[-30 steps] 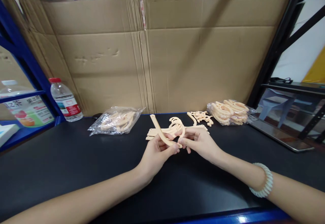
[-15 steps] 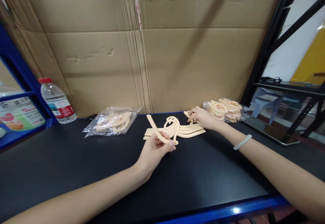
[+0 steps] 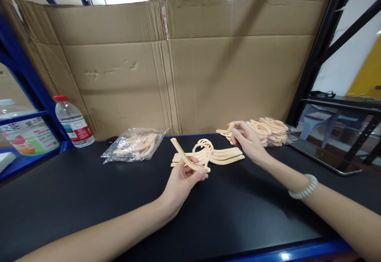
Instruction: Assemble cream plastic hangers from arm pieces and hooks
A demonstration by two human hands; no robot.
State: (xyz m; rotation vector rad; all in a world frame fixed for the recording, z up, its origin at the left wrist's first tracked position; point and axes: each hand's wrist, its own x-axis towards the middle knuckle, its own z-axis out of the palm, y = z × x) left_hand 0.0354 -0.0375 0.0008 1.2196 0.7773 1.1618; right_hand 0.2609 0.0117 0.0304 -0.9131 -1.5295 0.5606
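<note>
The left hand (image 3: 181,180) pinches a curved beige arm piece (image 3: 186,159) just in front of the hanger stack (image 3: 217,155) on the black table (image 3: 89,198), while the right hand (image 3: 248,141) beyond that stack grips a small beige hook piece (image 3: 225,130).

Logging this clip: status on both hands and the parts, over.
Left hand grips a curved beige plastic arm piece. Right hand pinches a small beige plastic clip piece. Stack of beige hanger parts lies between them on the black table. Nothing obstructing.
</note>
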